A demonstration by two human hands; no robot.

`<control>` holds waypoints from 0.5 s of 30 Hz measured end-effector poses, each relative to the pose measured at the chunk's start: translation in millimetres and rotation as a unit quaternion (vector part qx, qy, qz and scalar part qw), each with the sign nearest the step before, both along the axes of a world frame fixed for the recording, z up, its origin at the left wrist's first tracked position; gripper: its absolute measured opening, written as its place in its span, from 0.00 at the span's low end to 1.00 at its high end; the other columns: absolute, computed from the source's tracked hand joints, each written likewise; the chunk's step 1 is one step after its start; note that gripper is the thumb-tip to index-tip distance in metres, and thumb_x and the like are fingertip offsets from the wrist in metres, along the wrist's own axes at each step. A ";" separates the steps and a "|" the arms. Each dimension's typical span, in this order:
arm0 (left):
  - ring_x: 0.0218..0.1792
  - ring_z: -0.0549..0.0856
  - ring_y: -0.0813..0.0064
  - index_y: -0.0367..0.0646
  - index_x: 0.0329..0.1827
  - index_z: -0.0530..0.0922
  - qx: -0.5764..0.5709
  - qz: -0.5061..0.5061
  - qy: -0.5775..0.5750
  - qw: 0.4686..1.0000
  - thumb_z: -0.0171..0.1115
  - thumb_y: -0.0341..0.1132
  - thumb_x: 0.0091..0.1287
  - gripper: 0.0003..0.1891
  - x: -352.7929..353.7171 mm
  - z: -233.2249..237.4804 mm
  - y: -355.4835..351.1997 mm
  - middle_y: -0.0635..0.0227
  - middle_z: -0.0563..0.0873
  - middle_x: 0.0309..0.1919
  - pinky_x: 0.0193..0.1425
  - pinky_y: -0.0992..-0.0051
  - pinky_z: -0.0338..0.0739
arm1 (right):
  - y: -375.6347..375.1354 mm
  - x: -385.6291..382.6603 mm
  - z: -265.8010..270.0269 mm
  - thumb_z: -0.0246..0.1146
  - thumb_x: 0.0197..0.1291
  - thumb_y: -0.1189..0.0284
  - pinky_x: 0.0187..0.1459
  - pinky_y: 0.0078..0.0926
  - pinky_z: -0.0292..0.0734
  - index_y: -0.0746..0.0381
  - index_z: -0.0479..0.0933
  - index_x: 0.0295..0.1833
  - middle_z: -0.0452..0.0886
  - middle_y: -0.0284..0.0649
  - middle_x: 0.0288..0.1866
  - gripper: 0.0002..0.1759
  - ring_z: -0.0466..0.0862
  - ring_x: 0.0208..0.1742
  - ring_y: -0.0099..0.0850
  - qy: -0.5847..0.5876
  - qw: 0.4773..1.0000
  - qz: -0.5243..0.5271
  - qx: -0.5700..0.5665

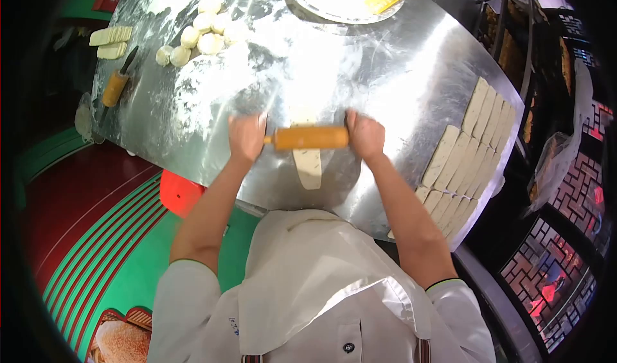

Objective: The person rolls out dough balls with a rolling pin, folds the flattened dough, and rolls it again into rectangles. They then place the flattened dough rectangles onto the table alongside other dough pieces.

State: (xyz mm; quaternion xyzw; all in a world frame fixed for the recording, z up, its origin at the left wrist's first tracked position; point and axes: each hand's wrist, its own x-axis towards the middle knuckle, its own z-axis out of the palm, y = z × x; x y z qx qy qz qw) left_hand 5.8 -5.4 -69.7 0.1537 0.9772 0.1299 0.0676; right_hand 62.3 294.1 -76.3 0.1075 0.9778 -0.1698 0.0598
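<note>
A wooden rolling pin (312,138) lies across a long flat strip of dough (308,170) on the steel table. My left hand (247,135) is closed around the pin's left handle, and my right hand (366,135) grips the right end. Below the pin the dough's near end shows, pale with small dark flecks; part of it is hidden under the roller. Both forearms reach forward from my body over the table edge.
Rows of cut dough strips (459,160) lie at the table's right. Round dough balls (204,32) sit on floured metal at the upper left. A second rolling pin (116,88) and stacked dough pieces (110,42) are at far left. A large round pan (315,11) stands at the back.
</note>
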 end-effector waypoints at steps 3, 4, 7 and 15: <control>0.35 0.83 0.61 0.49 0.37 0.84 -0.073 -0.098 -0.015 0.992 0.59 0.34 0.62 0.06 81.4 13.0 -14.5 0.65 0.84 0.27 0.47 0.56 0.70 | -15.4 90.5 9.5 0.51 0.73 0.58 0.30 0.45 0.79 0.58 0.80 0.22 0.81 0.47 0.21 0.27 0.82 0.23 0.48 -0.022 0.999 0.012 -0.037; 0.35 0.83 0.61 0.49 0.34 0.82 -0.088 -0.118 -0.005 0.989 0.60 0.34 0.61 0.04 97.8 11.2 -20.1 0.66 0.83 0.27 0.45 0.57 0.70 | -17.4 115.8 -4.4 0.52 0.73 0.59 0.27 0.44 0.79 0.55 0.80 0.22 0.82 0.44 0.22 0.25 0.82 0.22 0.46 -0.060 0.997 0.026 -0.032; 0.34 0.82 0.60 0.45 0.33 0.80 0.093 -0.126 -0.044 0.987 0.61 0.35 0.60 0.04 96.8 -16.9 -40.4 0.63 0.82 0.28 0.43 0.58 0.72 | -25.7 146.2 18.3 0.50 0.73 0.58 0.30 0.46 0.79 0.53 0.81 0.24 0.83 0.45 0.22 0.25 0.85 0.25 0.45 -0.096 0.993 0.018 -0.058; 0.79 0.58 0.55 0.39 0.78 0.61 0.122 -0.048 -0.017 0.991 0.53 0.40 0.74 0.31 97.0 15.6 65.8 0.52 0.62 0.78 0.80 0.55 0.51 | 20.5 176.9 32.9 0.42 0.77 0.57 0.38 0.51 0.80 0.63 0.82 0.31 0.86 0.49 0.33 0.31 0.86 0.34 0.49 -0.067 0.950 -0.252 -0.172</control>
